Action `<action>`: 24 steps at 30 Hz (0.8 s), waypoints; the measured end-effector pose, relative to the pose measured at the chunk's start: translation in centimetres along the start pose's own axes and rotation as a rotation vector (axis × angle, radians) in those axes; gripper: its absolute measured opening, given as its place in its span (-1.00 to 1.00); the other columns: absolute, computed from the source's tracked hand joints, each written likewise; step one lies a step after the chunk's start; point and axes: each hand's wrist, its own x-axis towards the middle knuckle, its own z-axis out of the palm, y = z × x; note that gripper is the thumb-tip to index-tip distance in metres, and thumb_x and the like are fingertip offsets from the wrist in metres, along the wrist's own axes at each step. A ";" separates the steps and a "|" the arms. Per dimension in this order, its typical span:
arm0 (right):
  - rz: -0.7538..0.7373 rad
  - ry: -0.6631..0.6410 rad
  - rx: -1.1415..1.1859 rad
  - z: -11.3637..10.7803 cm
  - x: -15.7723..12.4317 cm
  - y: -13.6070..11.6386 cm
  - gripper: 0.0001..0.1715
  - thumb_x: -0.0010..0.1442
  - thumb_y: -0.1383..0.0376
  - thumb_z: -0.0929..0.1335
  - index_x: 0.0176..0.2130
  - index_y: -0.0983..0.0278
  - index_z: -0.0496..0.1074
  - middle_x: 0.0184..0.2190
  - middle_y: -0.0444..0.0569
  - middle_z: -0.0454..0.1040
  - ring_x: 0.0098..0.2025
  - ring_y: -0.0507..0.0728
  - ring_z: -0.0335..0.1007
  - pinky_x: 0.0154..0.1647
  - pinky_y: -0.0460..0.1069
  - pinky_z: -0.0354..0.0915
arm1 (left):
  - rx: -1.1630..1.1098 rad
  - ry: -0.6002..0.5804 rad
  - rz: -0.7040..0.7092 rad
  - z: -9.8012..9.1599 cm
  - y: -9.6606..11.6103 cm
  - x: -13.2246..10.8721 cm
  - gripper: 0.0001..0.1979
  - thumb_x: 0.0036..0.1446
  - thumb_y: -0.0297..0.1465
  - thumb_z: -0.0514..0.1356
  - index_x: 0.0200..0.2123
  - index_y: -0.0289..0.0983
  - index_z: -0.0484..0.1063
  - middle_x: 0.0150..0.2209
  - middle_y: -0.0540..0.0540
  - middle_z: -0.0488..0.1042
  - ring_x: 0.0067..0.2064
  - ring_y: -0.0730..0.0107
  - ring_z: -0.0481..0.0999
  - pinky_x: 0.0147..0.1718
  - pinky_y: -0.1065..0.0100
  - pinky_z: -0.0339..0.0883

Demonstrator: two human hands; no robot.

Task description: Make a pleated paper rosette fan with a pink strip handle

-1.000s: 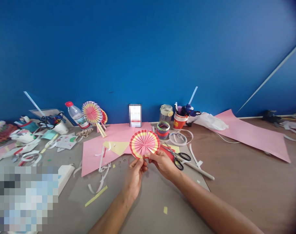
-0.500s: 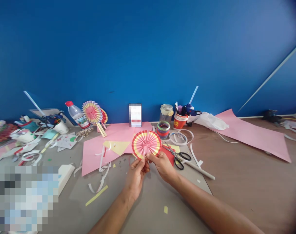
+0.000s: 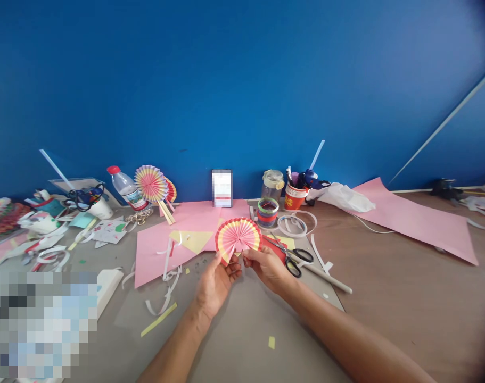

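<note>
Hands [image 3: 215, 282] at pleated fan [image 3: 239, 232]: pink centre, yellow band, red edge.

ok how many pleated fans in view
3: held fan between left hand and right hand; purple-edged fan beside the bottle; third fan partly behind that one. More may be hidden.

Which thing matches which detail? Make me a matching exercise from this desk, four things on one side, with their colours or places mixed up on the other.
Things:
1. Front pleated fan
2. Scissors
3. Bottle
4. Paper cup on the right

Details:
A. Clear, with a red cap
B. Red, with a yellow marking
C. Held between the left hand and the right hand
D. Black handles

Right pairs: 1-C, 2-D, 3-A, 4-B
</note>
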 end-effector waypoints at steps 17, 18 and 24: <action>-0.069 -0.078 -0.149 0.7 -0.8 1.1 -0.77 -0.14 0.24 0.46 -0.60 0.29 0.37 -0.64 -0.21 0.27 -0.55 -0.03 0.08 -0.46 -0.08 0.09 | 0.099 -0.031 0.120 0.6 -0.5 0.2 -0.78 -0.06 -0.40 0.36 -0.28 -0.31 0.54 -0.30 -0.10 0.57 -0.24 0.34 0.52 -0.22 0.35 0.36; -0.073 -0.074 -0.160 0.7 -0.8 1.1 -0.76 -0.13 0.24 0.46 -0.60 0.29 0.36 -0.64 -0.21 0.26 -0.55 -0.03 0.08 -0.45 -0.08 0.09 | 0.100 -0.030 0.125 0.6 -0.4 0.2 -0.79 -0.06 -0.39 0.36 -0.29 -0.31 0.54 -0.32 -0.10 0.57 -0.25 0.33 0.52 -0.22 0.34 0.36; -0.066 -0.054 -0.185 0.5 -0.8 1.3 -0.79 -0.11 0.26 0.45 -0.58 0.30 0.36 -0.64 -0.21 0.25 -0.54 -0.03 0.06 -0.46 -0.08 0.05 | 0.146 -0.055 0.147 0.7 -0.4 0.1 -0.79 -0.04 -0.36 0.35 -0.29 -0.31 0.54 -0.35 -0.09 0.54 -0.30 0.36 0.50 -0.24 0.33 0.35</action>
